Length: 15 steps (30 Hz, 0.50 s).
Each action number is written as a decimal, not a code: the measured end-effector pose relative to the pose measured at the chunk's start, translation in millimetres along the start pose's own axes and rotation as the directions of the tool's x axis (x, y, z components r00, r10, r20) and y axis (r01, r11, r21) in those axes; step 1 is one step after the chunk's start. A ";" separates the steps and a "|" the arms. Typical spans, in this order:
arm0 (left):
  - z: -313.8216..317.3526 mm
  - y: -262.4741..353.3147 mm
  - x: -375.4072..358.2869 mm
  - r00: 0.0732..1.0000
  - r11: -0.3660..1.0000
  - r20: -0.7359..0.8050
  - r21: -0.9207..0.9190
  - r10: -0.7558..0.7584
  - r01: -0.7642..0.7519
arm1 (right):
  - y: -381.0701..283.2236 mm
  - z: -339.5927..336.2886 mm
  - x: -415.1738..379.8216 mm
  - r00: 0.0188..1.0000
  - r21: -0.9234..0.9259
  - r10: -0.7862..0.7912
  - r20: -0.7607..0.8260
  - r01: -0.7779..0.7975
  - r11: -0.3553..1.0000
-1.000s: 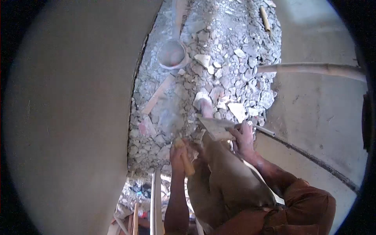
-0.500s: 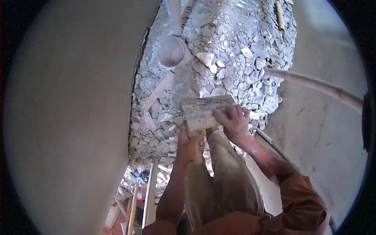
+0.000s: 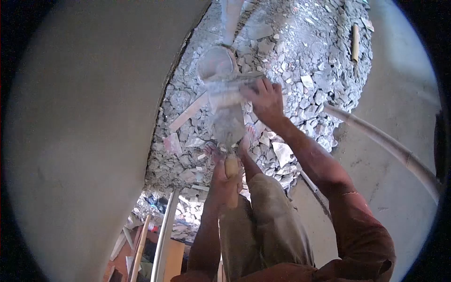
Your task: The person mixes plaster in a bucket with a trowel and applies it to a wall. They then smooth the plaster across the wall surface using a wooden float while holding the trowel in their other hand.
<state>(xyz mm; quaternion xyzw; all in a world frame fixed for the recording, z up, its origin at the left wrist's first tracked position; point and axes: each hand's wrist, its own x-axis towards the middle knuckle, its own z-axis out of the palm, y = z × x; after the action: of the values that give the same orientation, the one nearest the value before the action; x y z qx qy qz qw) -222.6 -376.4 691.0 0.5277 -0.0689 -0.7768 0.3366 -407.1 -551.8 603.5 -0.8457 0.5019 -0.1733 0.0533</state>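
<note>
My left hand (image 3: 224,185) is wrapped round the wooden handle of a trowel (image 3: 229,124), its grey blade pointing away from me above my feet. My right hand (image 3: 267,99) grips the right end of a wooden float (image 3: 226,97), which is smeared by motion. The float's far side overlaps the near rim of a round bucket (image 3: 217,60) with a greyish inside. The trowel blade lies just below the float in this view, over the rubble.
Broken rubble (image 3: 300,61) covers the ground between a smooth grey wall (image 3: 84,122) and another grey surface. A pole (image 3: 231,21) rises behind the bucket. A bamboo pole (image 3: 385,138) slants in from the right. A flat wooden strip (image 3: 189,113) lies left of the float.
My right hand has carried the float forward from above my knees to the bucket, off the trowel blade. My left hand has dropped slightly toward me, keeping the trowel handle.
</note>
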 end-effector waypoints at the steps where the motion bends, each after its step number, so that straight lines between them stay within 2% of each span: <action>1: -1.3 -3.3 -1.4 1.000 1.000 0.001 -0.003 0.000 0.000 | 8.2 7.7 9.7 1.000 -0.001 -0.001 0.002 0.001 1.000; 5: -18.6 -16.8 2.8 0.997 0.999 -0.073 0.037 0.025 -0.022 | 29.4 39.4 41.6 0.997 0.096 0.066 0.041 -0.070 0.993; 7: -23.0 -26.2 2.1 0.992 0.999 -0.120 0.046 0.026 -0.021 | 32.3 57.9 51.3 0.988 0.237 0.146 -0.052 -0.130 0.963; 8: -16.9 -21.7 4.6 0.965 0.999 -0.261 0.043 0.007 0.004 | 34.3 64.4 53.1 0.989 0.239 0.145 -0.043 -0.131 0.962; 9: -14.3 -18.2 6.9 0.920 0.999 -0.391 0.040 -0.012 0.030 | 36.2 69.2 55.3 0.986 0.320 0.161 -0.041 -0.140 0.937; 10: -21.2 -26.8 13.9 0.924 0.996 -0.381 -0.074 0.011 -0.042 | 38.1 73.0 58.6 0.984 0.398 0.175 -0.042 -0.145 0.906; 11: -27.1 -30.4 18.2 0.925 0.996 -0.380 -0.078 0.011 -0.044 | 39.9 75.5 61.8 0.982 0.472 0.185 -0.042 -0.144 0.870; 13: -40.6 -32.4 22.5 0.938 0.974 -0.333 -0.167 0.092 -0.155 | 43.7 82.1 59.5 0.977 0.472 0.214 -0.012 -0.183 0.863; 14: -47.2 -33.0 26.1 0.939 0.974 -0.331 -0.167 0.094 -0.156 | 46.0 84.4 58.1 0.968 0.473 0.249 0.015 -0.227 0.851; 15: -51.9 -29.0 32.0 0.937 0.985 -0.322 -0.061 0.131 -0.159 | 45.5 81.4 62.2 0.969 0.474 0.247 0.010 -0.222 0.852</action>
<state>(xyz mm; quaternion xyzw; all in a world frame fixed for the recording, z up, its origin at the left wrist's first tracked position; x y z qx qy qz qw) -197.6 -360.5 630.4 0.6240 -0.0190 -0.6572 0.4223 -389.6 -634.8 530.3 -0.7350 0.5452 -0.3038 0.2650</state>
